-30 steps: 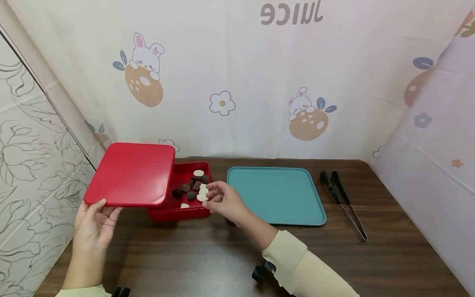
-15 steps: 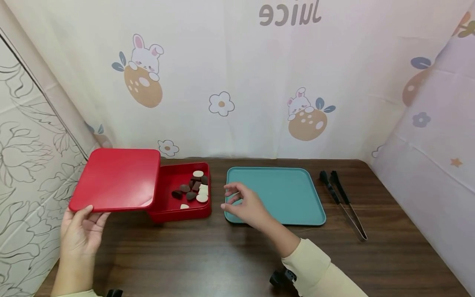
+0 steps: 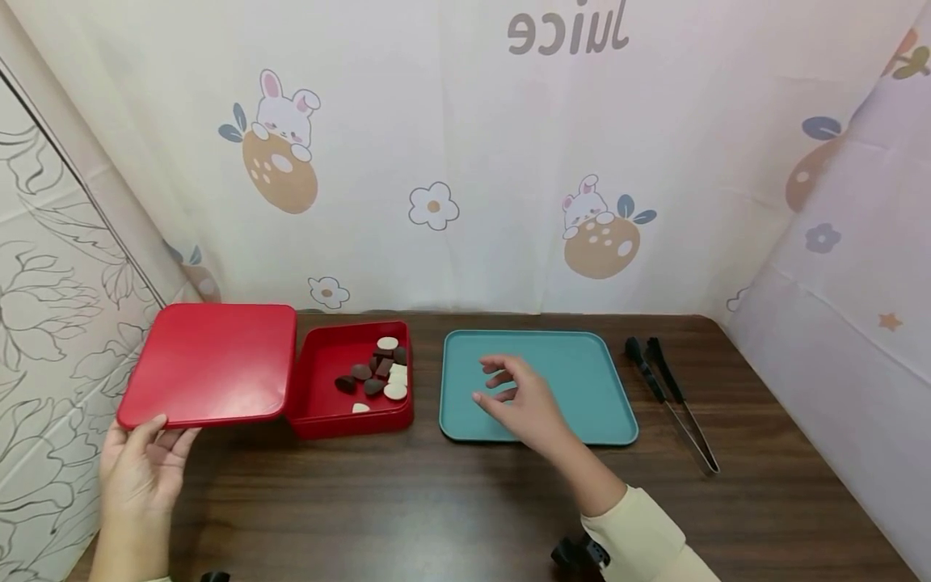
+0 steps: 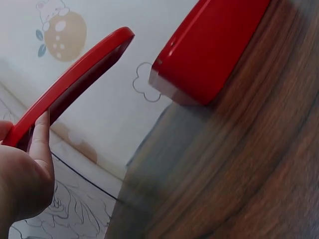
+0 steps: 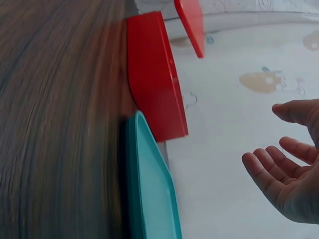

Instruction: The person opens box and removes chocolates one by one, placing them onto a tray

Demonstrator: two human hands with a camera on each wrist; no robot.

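My left hand [image 3: 145,473] grips a flat red lid [image 3: 211,364] by its near left corner, thumb on top and fingers beneath. In the left wrist view the lid [image 4: 75,77] is raised above the table, tilted, to the left of the red box [image 4: 209,50]. That box [image 3: 316,380] stands uncovered, with dark brown and cream chocolates [image 3: 374,386] gathered mostly toward its right side. My right hand [image 3: 527,404] hovers over the teal tray [image 3: 582,388], fingers loosely bent and thumb apart, holding nothing. The right wrist view shows the same hand [image 5: 291,169] with a gap between thumb and fingers.
Tongs [image 3: 676,404] with black ends and a metal body lie right of the tray. The dark wood table [image 3: 407,517] reaches back to a printed curtain [image 3: 465,145], and more patterned cloth [image 3: 44,364] hangs along the left side.
My left hand has carried the lid left and lower, uncovering more of the box. My right hand has moved right, from the box's edge to above the tray.
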